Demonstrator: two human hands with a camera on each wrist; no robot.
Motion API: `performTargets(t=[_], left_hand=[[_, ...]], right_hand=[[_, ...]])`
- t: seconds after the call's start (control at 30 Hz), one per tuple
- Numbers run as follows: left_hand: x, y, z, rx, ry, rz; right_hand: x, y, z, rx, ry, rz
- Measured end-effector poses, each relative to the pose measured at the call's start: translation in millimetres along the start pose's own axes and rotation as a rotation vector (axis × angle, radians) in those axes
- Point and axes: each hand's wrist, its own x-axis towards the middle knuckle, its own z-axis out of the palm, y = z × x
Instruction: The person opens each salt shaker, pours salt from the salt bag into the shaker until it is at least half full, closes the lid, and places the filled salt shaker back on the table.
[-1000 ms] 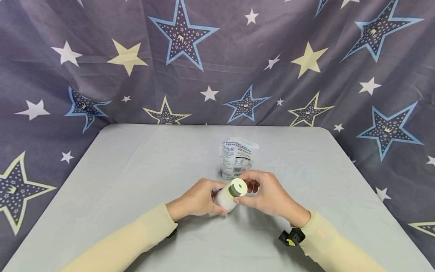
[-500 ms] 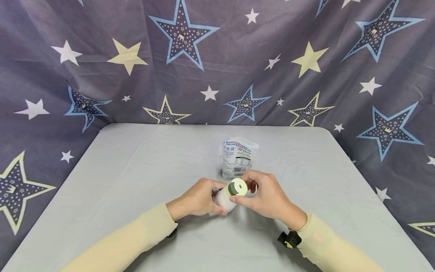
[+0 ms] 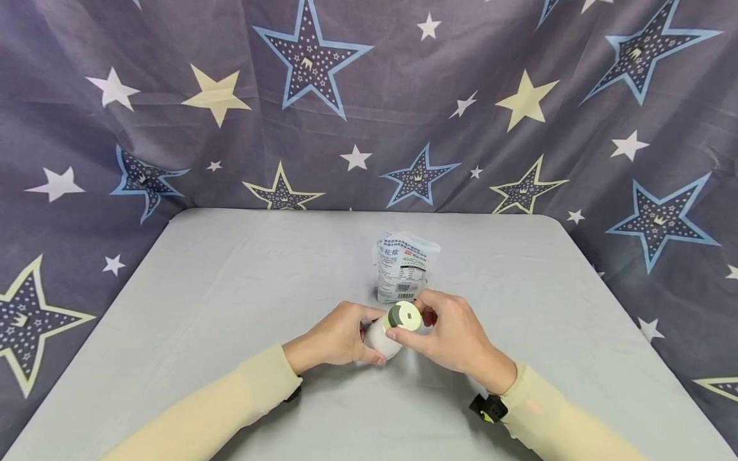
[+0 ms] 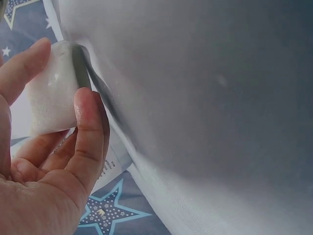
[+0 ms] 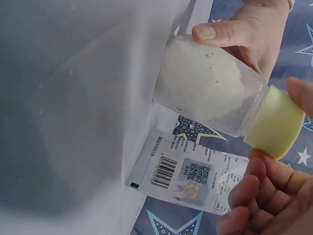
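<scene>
A clear shaker bottle (image 5: 205,83) holds white granules and has a pale yellow-green cap (image 5: 276,122) with a dark green patch on its side. In the head view the bottle leans slightly to the right, near the middle of the table. My left hand (image 3: 340,334) grips the bottle's body from the left, thumb in front. From the right, my right hand (image 3: 458,333) pinches the cap between thumb and fingers; the cap is on the bottle. Just behind stands a white printed pouch (image 3: 403,266), its lower edge partly hidden by the right hand and cap.
A pale grey cloth covers the table (image 3: 259,256). Behind and at both sides hangs a dark curtain (image 3: 369,96) patterned with stars. Black straps with small devices (image 3: 489,407) sit at the wrists.
My right thumb has shifted left across the cap while the right wrist moved slightly left. The cap's dark patch appears slightly turned. The left hand and the pouch have stayed in place.
</scene>
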Motion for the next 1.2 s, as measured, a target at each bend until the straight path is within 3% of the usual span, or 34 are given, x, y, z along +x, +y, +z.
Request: performTargets(t=[0.23, 0.77, 1.2], left_hand=[[-0.3, -0.6, -0.1, -0.006, 0.000, 0.010], [-0.4, -1.1, -1.1, -0.002, -0.009, 0.005], [0.1, -0.4, -1.9, 0.010, -0.009, 0.015]], right_hand=[[-1.5, 1.0, -3.3, -0.005, -0.050, 0.029], [-3.0, 8.1, -5.5, 0.172, -0.079, -0.126], [-1.8, 9.7, -5.9, 0.204, -0.102, -0.137]])
